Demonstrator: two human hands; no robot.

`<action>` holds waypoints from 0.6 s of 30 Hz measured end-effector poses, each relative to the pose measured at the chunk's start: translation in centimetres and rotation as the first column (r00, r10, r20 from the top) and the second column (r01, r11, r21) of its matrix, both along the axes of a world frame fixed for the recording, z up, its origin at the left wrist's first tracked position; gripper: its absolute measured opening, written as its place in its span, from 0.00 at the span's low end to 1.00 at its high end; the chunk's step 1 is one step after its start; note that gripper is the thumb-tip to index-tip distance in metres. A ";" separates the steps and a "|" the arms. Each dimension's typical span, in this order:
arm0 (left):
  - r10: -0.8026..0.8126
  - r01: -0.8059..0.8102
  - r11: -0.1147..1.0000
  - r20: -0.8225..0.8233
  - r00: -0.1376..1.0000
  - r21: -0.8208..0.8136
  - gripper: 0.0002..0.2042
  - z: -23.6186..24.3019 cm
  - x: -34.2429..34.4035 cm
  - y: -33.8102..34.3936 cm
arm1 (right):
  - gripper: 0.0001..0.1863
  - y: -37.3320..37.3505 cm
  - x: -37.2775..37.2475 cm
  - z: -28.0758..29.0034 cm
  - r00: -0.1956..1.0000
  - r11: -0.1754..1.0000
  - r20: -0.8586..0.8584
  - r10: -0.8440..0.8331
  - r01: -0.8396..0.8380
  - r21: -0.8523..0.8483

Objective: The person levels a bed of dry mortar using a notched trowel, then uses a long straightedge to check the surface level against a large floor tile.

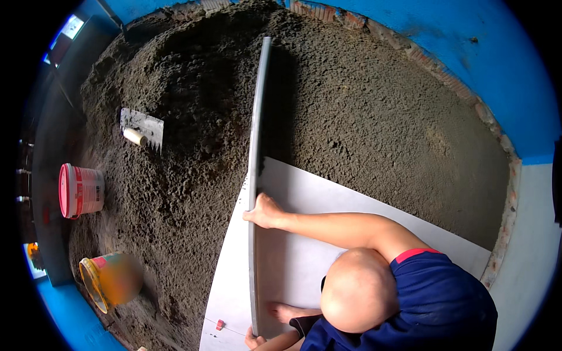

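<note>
Neither my left hand nor my right hand shows. Below me, another person in a dark blue shirt (445,298) crouches at the lower right, the top of the head toward me. That person's hands hold a long grey straightedge (256,117). One hand (266,212) grips it near its middle, the other hand (253,339) is at its near end, partly cut off by the lower edge. The bar stands on its narrow side across large white tiles (328,193), its far part over rough grey mortar (193,169). A small red piece (220,324) sits at a tile seam.
A notched trowel (153,127) with a pale handle rests on the mortar at the left. Below it are a white bucket with a red lid (85,190) and a yellow bucket (93,284) lying tilted. Smoother mortar (398,128) reaches the blue wall (492,70) and its broken brick edge.
</note>
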State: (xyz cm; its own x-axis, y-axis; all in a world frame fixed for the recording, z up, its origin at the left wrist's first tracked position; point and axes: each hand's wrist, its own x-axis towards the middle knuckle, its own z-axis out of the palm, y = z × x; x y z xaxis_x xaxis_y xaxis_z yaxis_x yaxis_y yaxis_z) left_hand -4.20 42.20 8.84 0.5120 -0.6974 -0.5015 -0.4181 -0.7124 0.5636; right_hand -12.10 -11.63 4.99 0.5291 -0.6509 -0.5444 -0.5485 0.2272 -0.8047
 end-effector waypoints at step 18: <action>-0.178 0.181 0.965 0.035 0.983 -0.191 0.35 -3.3 3.7 -10.0 | 0.32 -5.3 -15.9 -1.1 0.925 0.924 0.013 -0.380 0.379 0.046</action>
State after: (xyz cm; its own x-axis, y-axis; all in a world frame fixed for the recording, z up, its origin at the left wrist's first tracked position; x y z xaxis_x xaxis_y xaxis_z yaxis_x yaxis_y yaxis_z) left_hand -0.49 32.16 5.55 0.3771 -0.8612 -0.3407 -0.5399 -0.5033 0.6746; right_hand -28.03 -16.89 3.90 0.2589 -0.7819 -0.5671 -0.3973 0.4489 -0.8004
